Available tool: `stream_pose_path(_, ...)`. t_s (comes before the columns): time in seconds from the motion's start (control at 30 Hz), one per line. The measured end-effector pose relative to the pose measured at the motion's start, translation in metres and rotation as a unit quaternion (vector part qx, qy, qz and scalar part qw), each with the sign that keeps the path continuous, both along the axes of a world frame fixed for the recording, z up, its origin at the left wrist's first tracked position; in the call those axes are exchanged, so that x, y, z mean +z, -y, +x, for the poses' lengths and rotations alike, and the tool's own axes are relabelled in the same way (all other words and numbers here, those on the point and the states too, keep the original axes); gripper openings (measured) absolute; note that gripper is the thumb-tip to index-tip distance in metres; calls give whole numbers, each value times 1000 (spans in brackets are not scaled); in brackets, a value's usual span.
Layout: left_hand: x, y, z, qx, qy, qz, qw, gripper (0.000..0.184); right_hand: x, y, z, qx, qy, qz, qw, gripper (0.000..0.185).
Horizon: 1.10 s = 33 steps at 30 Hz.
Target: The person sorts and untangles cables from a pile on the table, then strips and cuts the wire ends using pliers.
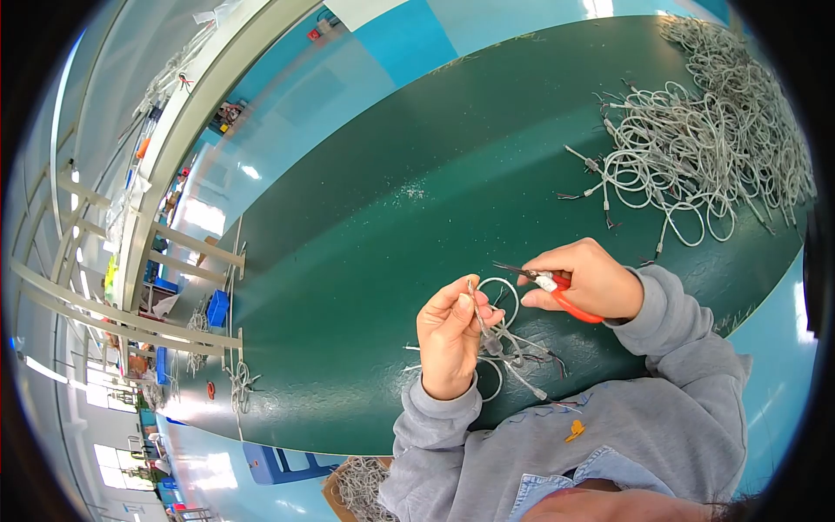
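My left hand [447, 337] is closed, thumb and fingers pinching the end of a grey cable [499, 280] that curves up in a loop. To its right, my right hand [596, 277] grips red-handled scissors [571, 303] with white wrapping near the pivot. Their thin dark blades point left, close to the cable loop and just off my left fingertips. Below both hands, near my body, several grey cables [519, 355] with connectors and bare wire ends lie on the green table. How far the blades are parted is hard to make out.
A big heap of grey cables [696, 161] covers the table's right far end. White scraps [412, 190] dot the green tabletop [348, 287]. A pale frame rack [187, 113] stands at the left edge, near a cable bundle [241, 383]. A blue stool [283, 464] and a box of cables [361, 487] sit below.
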State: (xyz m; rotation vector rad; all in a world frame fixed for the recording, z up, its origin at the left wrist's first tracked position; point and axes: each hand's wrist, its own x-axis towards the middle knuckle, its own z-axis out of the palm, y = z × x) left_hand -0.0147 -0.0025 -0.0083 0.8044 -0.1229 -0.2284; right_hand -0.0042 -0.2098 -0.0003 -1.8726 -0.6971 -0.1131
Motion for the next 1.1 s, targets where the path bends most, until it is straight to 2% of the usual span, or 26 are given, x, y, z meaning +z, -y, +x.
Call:
stream_pose_path(0.07,-2,-1,0,-13,3,-13,1000,21,-4,-5,-1,-105,173,-24,979,16)
stream_pose_path(0.2,0,0,-1,-32,-7,-16,999,21,-1,-8,-6,-139,223,-101,960,17)
stream_pose_path(0.33,4,1,-2,-37,-33,1,999,21,2,-7,-8,-171,272,-126,939,21)
stream_pose_path(0.6,9,0,3,-71,24,16,997,20,9,-3,-14,-179,309,-144,923,31)
stream_pose_path(0.83,38,1,10,-37,82,49,995,16,19,-1,-19,-192,312,-130,921,33)
stream_pose_path(1.1,16,12,6,2,90,90,992,16,11,-3,-17,-196,310,-129,922,30)
